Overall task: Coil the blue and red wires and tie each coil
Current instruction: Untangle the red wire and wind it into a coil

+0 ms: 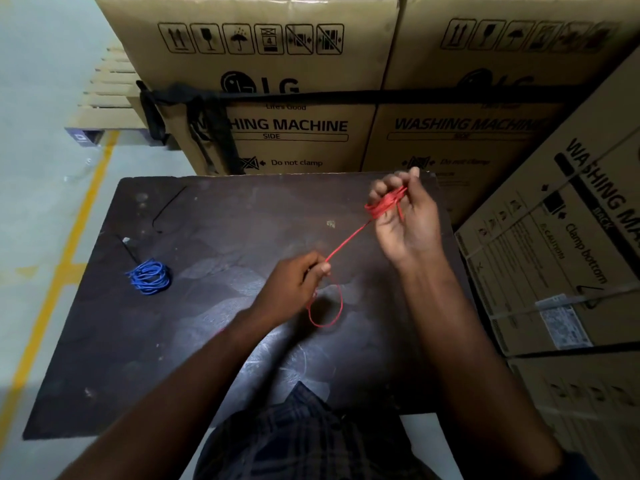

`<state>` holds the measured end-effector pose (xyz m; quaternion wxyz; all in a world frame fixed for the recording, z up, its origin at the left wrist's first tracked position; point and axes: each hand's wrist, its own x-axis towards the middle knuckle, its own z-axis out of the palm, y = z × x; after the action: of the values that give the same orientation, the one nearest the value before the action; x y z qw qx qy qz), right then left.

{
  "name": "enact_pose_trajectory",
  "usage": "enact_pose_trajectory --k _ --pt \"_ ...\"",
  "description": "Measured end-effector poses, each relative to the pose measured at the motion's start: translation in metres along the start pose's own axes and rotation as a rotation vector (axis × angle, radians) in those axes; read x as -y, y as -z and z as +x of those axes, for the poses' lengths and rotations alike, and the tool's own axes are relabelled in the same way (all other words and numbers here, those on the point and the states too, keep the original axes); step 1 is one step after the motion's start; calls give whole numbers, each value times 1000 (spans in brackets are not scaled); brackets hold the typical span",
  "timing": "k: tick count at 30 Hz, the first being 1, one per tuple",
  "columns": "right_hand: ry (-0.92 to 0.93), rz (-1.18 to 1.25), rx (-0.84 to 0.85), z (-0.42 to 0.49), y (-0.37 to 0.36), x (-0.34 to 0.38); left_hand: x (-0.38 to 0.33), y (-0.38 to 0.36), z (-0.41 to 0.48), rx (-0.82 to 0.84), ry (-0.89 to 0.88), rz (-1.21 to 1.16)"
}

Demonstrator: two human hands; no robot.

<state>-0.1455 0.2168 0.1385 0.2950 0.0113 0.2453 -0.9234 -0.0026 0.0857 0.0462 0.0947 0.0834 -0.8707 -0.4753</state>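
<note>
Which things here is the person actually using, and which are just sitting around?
In the job: red wire, wound round the right hand, pinched by the left hand; blue coil; black strip, probably a tie.
Lying about: washing machine boxes.

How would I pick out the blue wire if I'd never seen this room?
Find the dark table in front of the cardboard boxes. Near its left edge lies the blue wire, wound into a small bundle. Unlike the red wire, it rests untouched on the tabletop.
</note>
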Motion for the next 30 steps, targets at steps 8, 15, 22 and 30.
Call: enact_pose_trajectory --k 8,15,22,30 --pt "388 -1044 -53 11 29 -40 -18 13 3 -63 -130 23" --pt "23 -1528 314 -15 62 -54 -29 51 15 -217 -103 -173" --pt "-580 -829 466 -50 46 -64 -16 41 27 -239 -58 -263" --pt "-466 -106 443 -38 -6 -35 -15 18 27 -127 -13 -232"
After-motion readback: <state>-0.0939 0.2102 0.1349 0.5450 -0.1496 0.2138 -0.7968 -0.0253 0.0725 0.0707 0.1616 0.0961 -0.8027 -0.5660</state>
